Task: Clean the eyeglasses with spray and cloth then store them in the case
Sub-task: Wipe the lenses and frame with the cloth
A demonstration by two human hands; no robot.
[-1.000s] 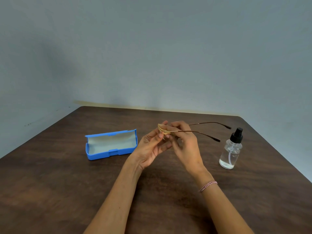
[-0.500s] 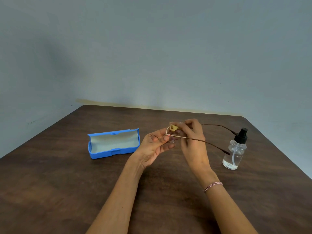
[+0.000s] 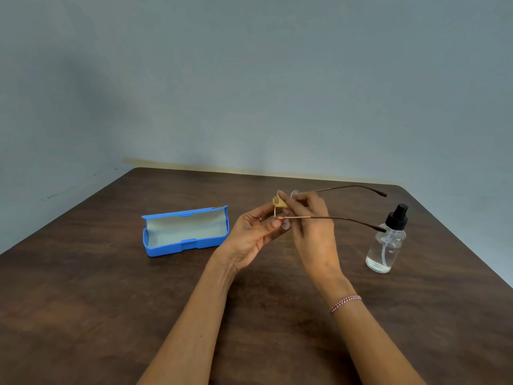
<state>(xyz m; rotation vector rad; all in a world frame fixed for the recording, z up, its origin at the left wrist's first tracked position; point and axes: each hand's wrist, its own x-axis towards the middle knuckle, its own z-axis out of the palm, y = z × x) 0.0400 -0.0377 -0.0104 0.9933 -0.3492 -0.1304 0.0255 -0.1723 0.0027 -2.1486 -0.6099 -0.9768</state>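
Note:
Thin brown-armed eyeglasses [image 3: 344,218] are held above the middle of the table, their two arms pointing right toward the bottle. My left hand [image 3: 254,234] pinches the frame front at its near corner. My right hand [image 3: 311,226] pinches a small yellow cloth [image 3: 279,202] against the lens at the top of the frame. The lenses are mostly hidden by my fingers. A blue glasses case [image 3: 184,232] lies open on the table to the left, with a pale lining. A clear spray bottle [image 3: 387,243] with a black pump stands at the right.
The brown wooden table [image 3: 111,301] runs to a grey wall at the back and left. Its right edge slants close behind the bottle. A braided bracelet [image 3: 345,302] sits on my right wrist.
Both hands have tilted the glasses, so the near arm now dips toward the bottle. The cloth has moved up to the top of the frame under my right fingertips.

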